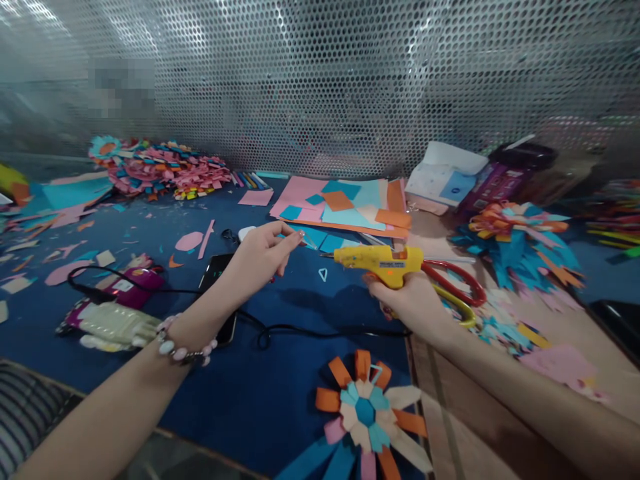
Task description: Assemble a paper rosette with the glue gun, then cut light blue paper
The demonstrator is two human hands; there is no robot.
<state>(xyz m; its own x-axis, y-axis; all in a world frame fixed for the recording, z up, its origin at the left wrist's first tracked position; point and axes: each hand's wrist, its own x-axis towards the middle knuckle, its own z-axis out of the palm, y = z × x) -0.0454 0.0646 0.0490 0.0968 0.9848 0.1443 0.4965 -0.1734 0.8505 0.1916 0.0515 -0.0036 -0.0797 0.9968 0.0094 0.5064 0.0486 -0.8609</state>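
Head view: right hand (pixel 410 300) fingers clenched on yellow plastic glue gun (pixel 380 259); left hand (pixel 260 257) pinching thin sliver (pixel 306 238).

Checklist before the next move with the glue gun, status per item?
1. Glue gun gripped in right hand: ok.
2. Left hand pinching small piece: ok.
3. Nozzle apart from left fingertips: ok, a gap shows.
4. Glue at nozzle: cannot tell.
5. Cord apart from flower: ok.
6. Scissors away from right hand: not ok, they lie right beside it.
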